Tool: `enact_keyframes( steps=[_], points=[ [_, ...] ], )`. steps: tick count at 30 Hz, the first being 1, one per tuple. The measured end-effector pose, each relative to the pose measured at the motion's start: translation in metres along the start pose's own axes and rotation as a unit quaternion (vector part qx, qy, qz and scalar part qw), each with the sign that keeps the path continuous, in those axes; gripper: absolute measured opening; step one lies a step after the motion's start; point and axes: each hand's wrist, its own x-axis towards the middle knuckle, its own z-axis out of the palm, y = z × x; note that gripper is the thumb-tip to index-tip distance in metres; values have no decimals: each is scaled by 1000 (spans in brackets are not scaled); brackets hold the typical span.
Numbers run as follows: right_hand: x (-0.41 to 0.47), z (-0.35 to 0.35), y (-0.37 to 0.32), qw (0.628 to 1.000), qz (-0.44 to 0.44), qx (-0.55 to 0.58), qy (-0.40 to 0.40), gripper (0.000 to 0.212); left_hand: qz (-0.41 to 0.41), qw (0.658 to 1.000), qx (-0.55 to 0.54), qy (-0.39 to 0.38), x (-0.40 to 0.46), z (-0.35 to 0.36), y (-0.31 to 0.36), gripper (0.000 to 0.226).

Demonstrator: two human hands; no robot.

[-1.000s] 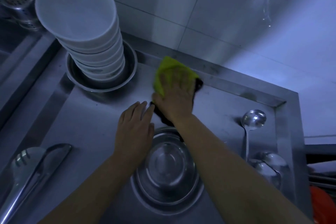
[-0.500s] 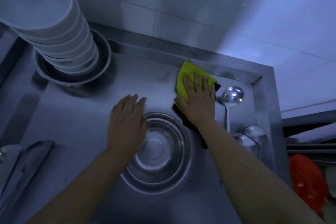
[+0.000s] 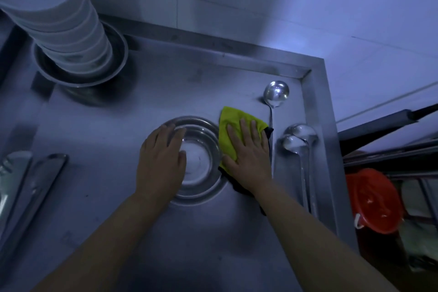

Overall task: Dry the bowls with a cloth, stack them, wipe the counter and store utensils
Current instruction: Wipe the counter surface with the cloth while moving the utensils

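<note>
Head view is showing me the wiping stage under way. My right hand is pressing the yellow cloth flat onto the steel counter, fingers straight and slightly spread, nothing curled round the fabric. Compared with a second ago, the cloth is travelling: it was up against the back ledge, and it is now lying just beside the right rim of the metal bowl, with the ladle handle touching or nearly touching its far edge. I am reading that as one sweep running from the rear of the counter towards the front right corner.

My left hand is also shifting. Earlier it was resting on the counter beside the bowl; now its straight, closed-up fingers are lying over the bowl's left rim, holding nothing.

The stack of white bowls is standing in a metal basin at the rear left, well apart from the hands, so I judge drying and stacking largely done. Two more ladles are lying along the right edge, and tongs at the left, all unstored. The ladles are sitting in the cloth's path; that strip is staying unwiped until they are lifted.
</note>
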Motion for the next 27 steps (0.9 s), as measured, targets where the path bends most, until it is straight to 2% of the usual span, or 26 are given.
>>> enact_keyframes(
  steps=[5, 12, 18, 22, 27],
  points=[
    [-67, 5, -4, 999, -35, 17, -4, 70, -17, 1000, 6, -16, -37, -5, 2, 50],
    [-152, 20, -24, 996, -87, 32, 0, 72, -65, 997, 12, 26, -103, -8, 6, 44],
    [-204, 24, -45, 974, -210, 57, -64, 68, -90, 995, 36, 33, -157, -6, 34, 51],
    [-241, 17, -21, 952, -263, 85, -130, 60, -99, 993, 49, 43, -185, -7, 58, 50],
    [-277, 1, 59, 953, -252, 55, -159, 63, -97, 993, 45, 58, -212, -5, 86, 48]
  ],
)
